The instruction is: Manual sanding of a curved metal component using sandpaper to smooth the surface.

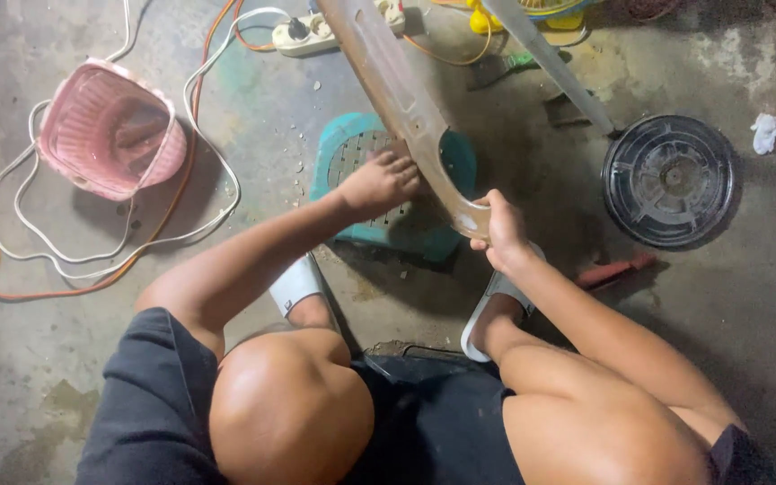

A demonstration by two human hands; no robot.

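A person is squatting on a stained, gritty concrete floor (765, 305), knees and dark shorts filling the bottom of the view. The left hand (379, 182) is resting fingers-down, loosely spread, against a long tan curved panel (406, 108), pressing it rather than gripping it. The right hand (500, 229) is closing round the panel's lower end, fingers wrapping its edge. The panel is slanting up and away from the hands, lying over a teal stool (446, 235) that is standing on the floor between the feet.

A pink basket (101, 135) is lying on its side to the left, with white and orange cables (199, 153) looping around it and running to a power strip (316, 34). A round black disc (669, 180) is sitting to the right, a red tool (617, 269) lying just below it, and a white scrap (767, 132) lying beyond.

The panel's far end is running out of frame at the top, as is a yellow object (518, 13). The stool's top is partly hidden behind the panel and the left hand.
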